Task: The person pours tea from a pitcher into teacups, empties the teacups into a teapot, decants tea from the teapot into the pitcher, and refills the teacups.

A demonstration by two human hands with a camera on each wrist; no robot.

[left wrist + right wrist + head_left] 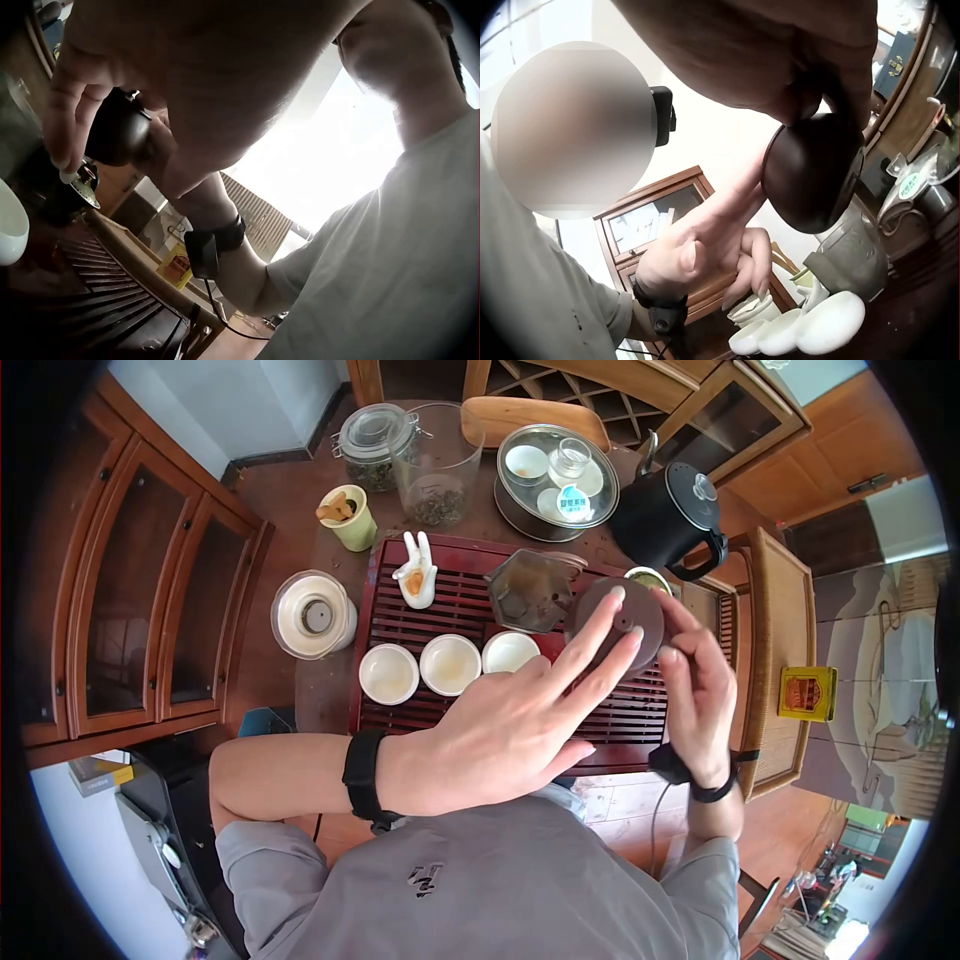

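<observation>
A dark brown teapot (648,622) is tilted above the right part of the slatted tea tray (640,745). My right hand (700,690) grips it from the right side, its fingers bent at the handle. Coming across from the left, my left hand (510,725) lays its straight index and middle fingers on the pot's lid. In the right wrist view the rounded body of the teapot (806,184) hangs below the right hand (780,52). A glass pitcher (530,590) with a dark tint stands beside the pot. Three white cups (450,665) line up on the tray's left.
A white hand-shaped ornament (416,575) stands on the tray. Behind are a black kettle (670,510), a round metal basin (555,525) with cups, a lidded glass jar (370,445) and a tall glass vessel (437,470). A white bowl (290,615) sits left.
</observation>
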